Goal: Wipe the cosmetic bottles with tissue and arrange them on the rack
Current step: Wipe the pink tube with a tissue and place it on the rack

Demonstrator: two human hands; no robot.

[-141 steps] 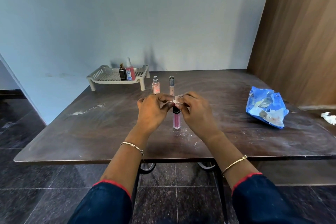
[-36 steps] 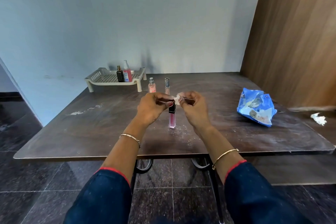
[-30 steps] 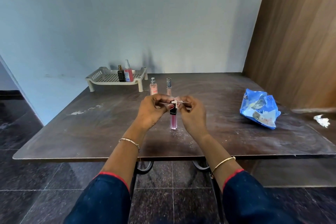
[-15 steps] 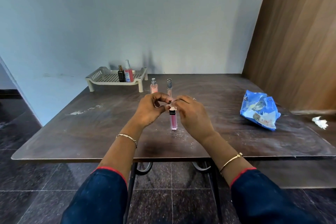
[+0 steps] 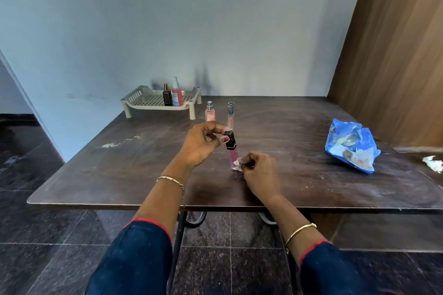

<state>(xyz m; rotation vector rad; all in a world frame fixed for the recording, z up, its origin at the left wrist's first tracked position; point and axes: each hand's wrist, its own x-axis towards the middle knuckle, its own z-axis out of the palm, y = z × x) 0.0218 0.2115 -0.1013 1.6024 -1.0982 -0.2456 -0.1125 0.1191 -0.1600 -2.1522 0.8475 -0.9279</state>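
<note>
The lip gloss tube (image 5: 232, 157), pink with a black cap, stands upright on the dark wooden surface (image 5: 143, 163) between the two hands. A beige perforated rack (image 5: 157, 107) sits at the far edge of that surface, well beyond the left hand (image 5: 200, 143) and off to its left. A crumpled blue plastic packet (image 5: 351, 148) lies well out to the right of the right hand (image 5: 260, 172). The left hand pinches the tube's black cap between thumb and curled fingers, holding it from the left. The right hand, lower and nearer the person, has its fingers curled around a tissue wad (image 5: 237, 165) and presses it against the lower part of the tube. On the rack two bottles stand upright and just beside each other: a red pump bottle (image 5: 177, 96) and, on its left, a black bottle (image 5: 167, 98). Just beyond the left hand's fingers stands a small pink spray bottle (image 5: 210, 114), and beside it on the right a slim tube with a silver cap (image 5: 230, 112), both upright on the surface in front of the rack. A scrap of white tissue (image 5: 432, 163) lies farther right than the blue packet, at the picture's edge.
</note>
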